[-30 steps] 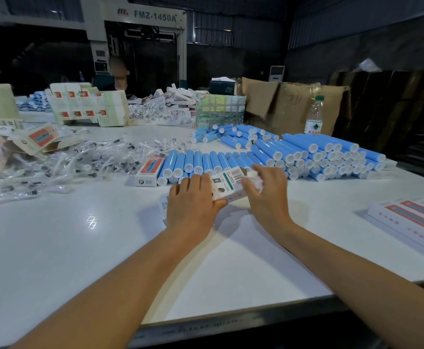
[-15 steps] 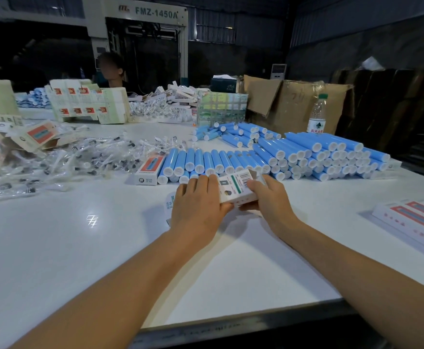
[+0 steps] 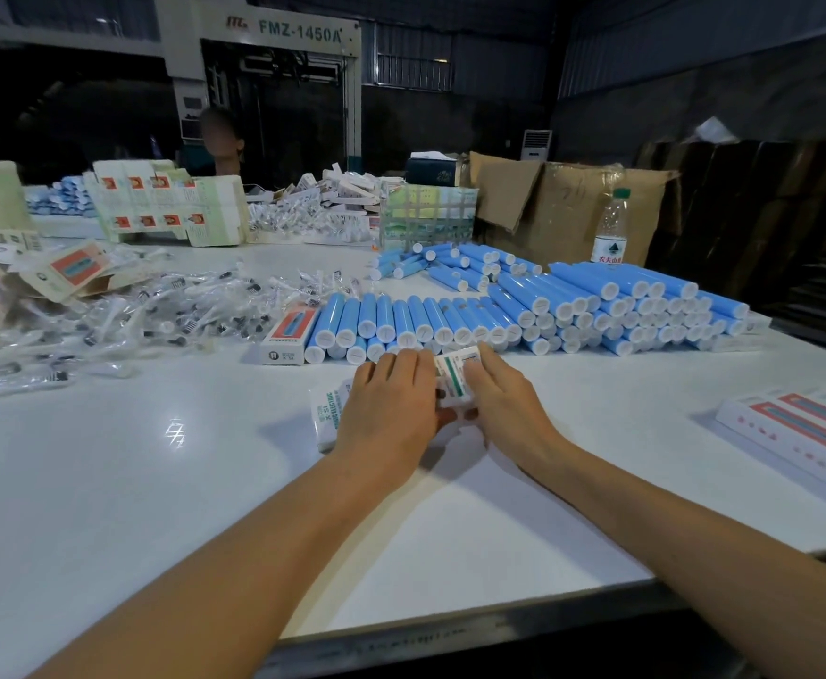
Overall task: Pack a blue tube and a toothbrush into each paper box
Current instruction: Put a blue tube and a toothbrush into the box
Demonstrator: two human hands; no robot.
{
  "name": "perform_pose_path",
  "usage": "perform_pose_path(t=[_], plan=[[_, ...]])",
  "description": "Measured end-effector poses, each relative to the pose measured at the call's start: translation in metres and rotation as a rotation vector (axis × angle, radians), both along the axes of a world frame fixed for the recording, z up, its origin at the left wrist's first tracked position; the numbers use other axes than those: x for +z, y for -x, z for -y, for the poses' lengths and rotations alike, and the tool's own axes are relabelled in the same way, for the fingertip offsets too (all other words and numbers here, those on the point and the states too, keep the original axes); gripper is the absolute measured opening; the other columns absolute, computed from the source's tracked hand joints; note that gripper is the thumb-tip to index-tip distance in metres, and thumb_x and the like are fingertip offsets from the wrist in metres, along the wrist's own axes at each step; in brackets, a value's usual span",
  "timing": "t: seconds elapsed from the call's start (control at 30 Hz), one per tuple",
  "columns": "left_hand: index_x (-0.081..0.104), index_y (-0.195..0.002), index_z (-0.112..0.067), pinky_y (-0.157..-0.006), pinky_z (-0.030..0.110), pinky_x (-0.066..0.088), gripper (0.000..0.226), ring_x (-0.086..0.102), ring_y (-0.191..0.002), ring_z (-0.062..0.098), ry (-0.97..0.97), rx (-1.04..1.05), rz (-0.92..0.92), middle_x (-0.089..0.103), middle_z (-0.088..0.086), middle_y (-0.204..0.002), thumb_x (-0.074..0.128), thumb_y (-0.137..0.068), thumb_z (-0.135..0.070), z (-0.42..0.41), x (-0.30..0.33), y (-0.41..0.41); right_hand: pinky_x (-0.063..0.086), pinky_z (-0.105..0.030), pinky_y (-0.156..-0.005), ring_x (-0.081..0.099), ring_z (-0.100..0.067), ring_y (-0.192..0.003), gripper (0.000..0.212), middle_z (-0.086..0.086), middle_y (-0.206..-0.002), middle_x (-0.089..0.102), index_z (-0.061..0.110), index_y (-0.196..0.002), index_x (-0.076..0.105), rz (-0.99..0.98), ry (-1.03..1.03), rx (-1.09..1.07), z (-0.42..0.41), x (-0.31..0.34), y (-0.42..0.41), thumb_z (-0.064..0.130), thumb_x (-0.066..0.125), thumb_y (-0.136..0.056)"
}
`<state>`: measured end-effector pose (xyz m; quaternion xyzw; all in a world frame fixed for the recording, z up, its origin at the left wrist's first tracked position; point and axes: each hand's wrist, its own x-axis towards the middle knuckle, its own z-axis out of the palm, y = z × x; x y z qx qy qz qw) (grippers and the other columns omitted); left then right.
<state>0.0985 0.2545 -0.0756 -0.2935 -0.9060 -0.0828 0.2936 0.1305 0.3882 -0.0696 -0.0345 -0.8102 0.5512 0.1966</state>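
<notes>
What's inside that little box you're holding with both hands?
Cannot tell. The box lies on the table under the left hand and right hand; its contents are hidden.

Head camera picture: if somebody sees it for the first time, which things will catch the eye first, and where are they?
First comes the big pile of blue tubes, stacked with white caps forward across the middle of the white table. Just in front of it, the left hand and right hand hold a small paper box between them. To the left lies a heap of toothbrushes in clear wrappers.
</notes>
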Motion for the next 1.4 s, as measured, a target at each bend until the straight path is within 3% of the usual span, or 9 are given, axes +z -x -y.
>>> perform_pose_path(t=[0.13, 0.5, 0.6, 0.7, 0.93, 1.1, 1.23, 1.33, 1.4], plan=[[0.031, -0.141, -0.014, -0.096, 0.03, 0.027, 0.067, 0.04, -0.118, 0.021, -0.101, -0.006, -0.003, 0.044, 0.002, -0.133, 0.044, -0.09, -0.056, 0.013, 0.003, 0.001, 0.056, -0.028, -0.064, 0.069, -0.017, -0.079, 0.031, -0.011, -0.093, 0.073, 0.008, -0.103, 0.067, -0.005, 0.347, 0.108, -0.007, 0.013, -0.001, 0.022, 0.039, -0.101], [0.032, -0.144, -0.01, -0.106, 0.031, 0.023, 0.069, 0.037, -0.124, 0.023, -0.078, -0.126, -0.006, 0.043, 0.007, -0.137, 0.05, -0.091, -0.05, 0.026, 0.01, -0.003, 0.058, -0.035, -0.064, 0.072, -0.024, -0.085, 0.029, -0.01, -0.093, 0.074, 0.016, -0.094, 0.066, 0.026, 0.561, 0.193, -0.012, 0.015, -0.003, 0.001, 0.041, -0.097], [0.041, -0.138, 0.002, -0.104, 0.039, 0.034, 0.071, 0.048, -0.12, 0.031, 0.091, -0.11, -0.062, 0.051, 0.016, -0.131, 0.059, -0.087, -0.044, 0.025, 0.015, -0.006, 0.06, -0.04, -0.069, 0.071, -0.027, -0.086, 0.03, -0.011, -0.092, 0.074, 0.014, -0.092, 0.066, 0.042, 0.548, 0.156, -0.013, 0.014, -0.003, -0.003, 0.042, -0.096], [0.061, -0.112, 0.01, -0.078, 0.042, 0.054, 0.069, 0.065, -0.09, 0.036, 0.113, -0.123, -0.152, 0.066, 0.022, -0.1, 0.083, -0.065, -0.035, 0.023, 0.013, -0.007, 0.06, -0.04, -0.069, 0.071, -0.028, -0.087, 0.03, -0.012, -0.09, 0.073, 0.013, -0.092, 0.066, 0.059, 0.521, 0.114, -0.013, 0.012, -0.002, -0.002, 0.042, -0.097], [0.062, -0.113, 0.008, -0.079, 0.039, 0.053, 0.067, 0.063, -0.091, 0.032, 0.209, -0.114, -0.154, 0.065, 0.018, -0.101, 0.081, -0.068, -0.038, 0.02, 0.011, -0.008, 0.059, -0.042, -0.078, 0.067, -0.027, -0.095, 0.034, -0.015, -0.098, 0.07, 0.019, -0.096, 0.065, 0.1, 0.472, 0.113, -0.01, 0.01, -0.004, 0.002, 0.036, -0.098], [0.062, -0.11, 0.01, -0.072, 0.04, 0.054, 0.067, 0.064, -0.086, 0.034, 0.13, -0.096, -0.116, 0.066, 0.019, -0.097, 0.085, -0.065, -0.033, 0.021, 0.012, -0.009, 0.058, -0.028, -0.077, 0.067, -0.013, -0.088, 0.042, -0.003, -0.095, 0.069, 0.024, -0.129, 0.05, 0.066, 0.468, 0.178, -0.005, 0.004, 0.0, 0.001, 0.036, -0.097], [0.054, -0.123, 0.006, -0.083, 0.04, 0.048, 0.065, 0.058, -0.099, 0.033, 0.001, -0.086, -0.079, 0.06, 0.017, -0.11, 0.074, -0.078, -0.037, 0.014, 0.012, -0.011, 0.056, -0.026, -0.077, 0.067, -0.011, -0.091, 0.033, 0.01, -0.096, 0.07, 0.037, -0.108, 0.059, -0.038, 0.169, 0.142, -0.007, 0.004, -0.002, 0.008, 0.048, -0.096], [0.038, -0.14, -0.005, -0.095, 0.033, 0.034, 0.067, 0.043, -0.117, 0.026, -0.048, -0.056, -0.062, 0.048, 0.01, -0.129, 0.051, -0.09, -0.049, 0.011, 0.009, -0.007, 0.049, -0.012, -0.064, 0.063, -0.009, -0.085, 0.004, 0.006, -0.092, 0.068, 0.022, -0.092, 0.065, -0.128, 0.03, -0.114, -0.011, 0.006, -0.004, 0.019, 0.064, -0.089], [0.037, -0.14, -0.006, -0.096, 0.033, 0.034, 0.068, 0.042, -0.117, 0.026, -0.068, -0.043, -0.069, 0.048, 0.01, -0.13, 0.05, -0.09, -0.05, 0.012, 0.007, -0.005, 0.041, -0.007, -0.055, 0.056, -0.006, -0.07, 0.012, 0.003, -0.081, 0.064, 0.017, -0.079, 0.062, -0.147, -0.012, -0.215, -0.013, 0.005, -0.003, 0.024, 0.069, -0.086]])
